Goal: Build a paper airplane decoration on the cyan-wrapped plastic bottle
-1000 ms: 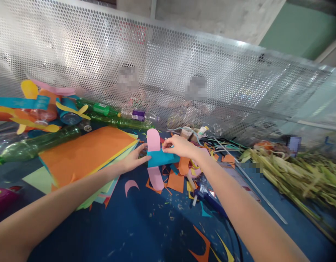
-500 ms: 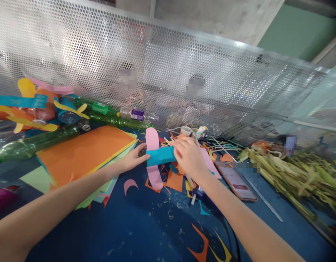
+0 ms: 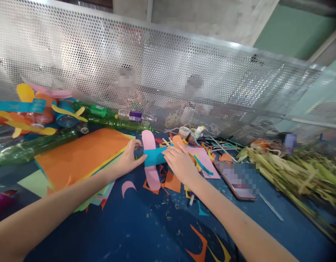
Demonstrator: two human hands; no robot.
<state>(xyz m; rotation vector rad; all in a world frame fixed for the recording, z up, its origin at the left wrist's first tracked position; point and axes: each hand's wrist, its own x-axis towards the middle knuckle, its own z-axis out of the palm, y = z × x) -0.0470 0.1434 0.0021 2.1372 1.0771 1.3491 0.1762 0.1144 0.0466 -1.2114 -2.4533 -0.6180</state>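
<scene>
A blue paper piece (image 3: pixel 154 156) lies crosswise over a rounded pink paper strip (image 3: pixel 151 177) above the table. My left hand (image 3: pixel 128 158) is at its left end, thumb tip against the edge, fingers raised and apart from the thumb. The fingers of my right hand (image 3: pixel 181 163) are pressed together on the blue piece's right part, covering that end. A round-ended orange paper piece (image 3: pixel 178 141) shows just beyond my right fingers. Under and around them lie paper scraps, among them an orange one (image 3: pixel 173 182) and a pink curved one (image 3: pixel 128 187).
Stacked coloured paper (image 3: pixel 83 156) lies left. Green bottles (image 3: pixel 39 145) and paper-decorated bottles (image 3: pixel 66 114) stand or lie behind it. A phone (image 3: pixel 236 182), a pink sheet (image 3: pixel 202 160) and dry corn husks (image 3: pixel 288 174) are on the right. A perforated metal screen (image 3: pixel 168 69) rises behind, people beyond it.
My left fingers have lifted away from the thumb. My right hand has shifted left along the blue piece, uncovering the orange piece and a blue strip behind. The view has shifted slightly.
</scene>
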